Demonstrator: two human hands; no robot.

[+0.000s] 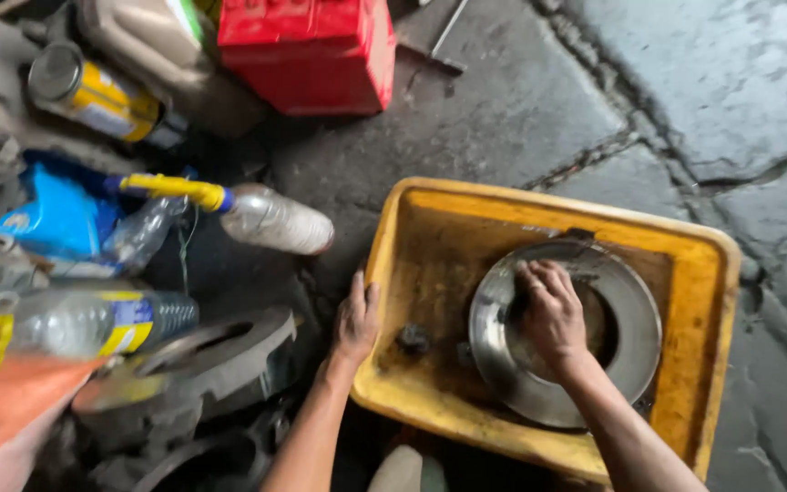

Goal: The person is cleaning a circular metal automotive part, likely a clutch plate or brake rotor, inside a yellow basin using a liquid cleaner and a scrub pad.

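Observation:
A round grey metal disc (626, 310) with a hole in its middle lies tilted inside a dirty yellow plastic tub (717, 301). My right hand (550, 314) presses on the disc's inner face, fingers curled, with something dark under the fingertips that I cannot make out. My left hand (357, 321) grips the tub's left rim, thumb inside. A small dark lump (413, 339) sits on the tub's bottom between my hands.
On the cracked concrete floor stand a red box (311, 50), a clear plastic bottle with a yellow nozzle (261, 214), a blue packet (56, 219), a yellow-labelled can (93, 91), another bottle (84, 321) and dark metal parts (220, 351) at the lower left.

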